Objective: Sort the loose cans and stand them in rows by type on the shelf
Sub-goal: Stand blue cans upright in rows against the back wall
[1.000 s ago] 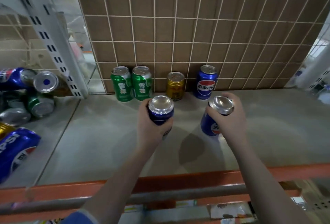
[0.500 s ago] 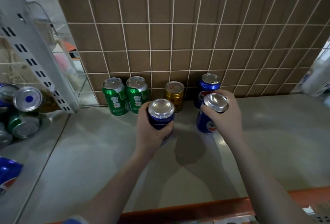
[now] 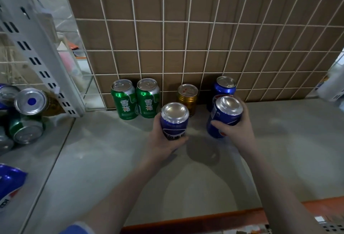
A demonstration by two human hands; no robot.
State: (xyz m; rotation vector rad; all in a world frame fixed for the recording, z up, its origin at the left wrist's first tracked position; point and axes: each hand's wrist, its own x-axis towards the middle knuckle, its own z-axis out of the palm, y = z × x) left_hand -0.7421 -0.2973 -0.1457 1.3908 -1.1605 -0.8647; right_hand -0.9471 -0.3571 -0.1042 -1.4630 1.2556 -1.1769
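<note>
Blue aluminium cola cans occupy both hands: the right hand (image 3: 235, 129) grips one (image 3: 224, 117) at 6 o'clock of the standing blue can (image 3: 224, 89), extending that row, while the left hand (image 3: 163, 140) clasps another (image 3: 174, 121) awaiting placement.

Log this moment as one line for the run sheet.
stage: placing blue cans | left hand: grips blue can | right hand: grips blue can before standing blue can | back row: two green cans, gold can
</note>
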